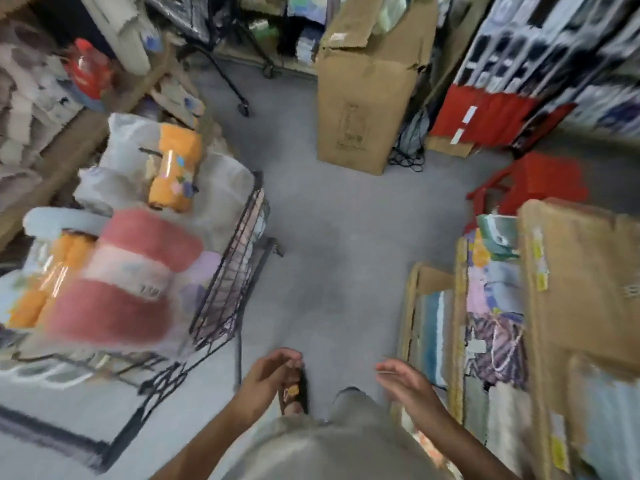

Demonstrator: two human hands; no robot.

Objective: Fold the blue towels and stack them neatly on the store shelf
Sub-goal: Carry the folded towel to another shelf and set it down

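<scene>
Two hands out front and nothing in either one: the left hand (268, 374) hangs with its fingers loosely curled round empty air, and the right hand (407, 381) is spread, palm turned inward, fingers nearly straight. They sit low and apart over the grey floor (329, 237), a sandalled foot (294, 393) showing just beneath the left. That reads as someone walking the aisle, hands kept free for a pickup rather than busy with a fold. Where is the blue towel? Not in hand, and I cannot pick one out for sure. The best candidate is the blue-striped cloth (434, 327) standing on edge in the open carton (410, 306) just beside the right hand, packed upright so each piece can be pulled singly. On the left, the wire cart (228, 271) is heaped with red and pink towels (138, 271) and orange wrapped bundles (175, 168), stock parked off the walkway. A tall cardboard box (360, 98) stands ahead, with a red stool (533, 181) to its right. The shelving (554, 46) at far right is too blurred to read. My call: folding has not begun, and fetching a towel comes next.
</scene>
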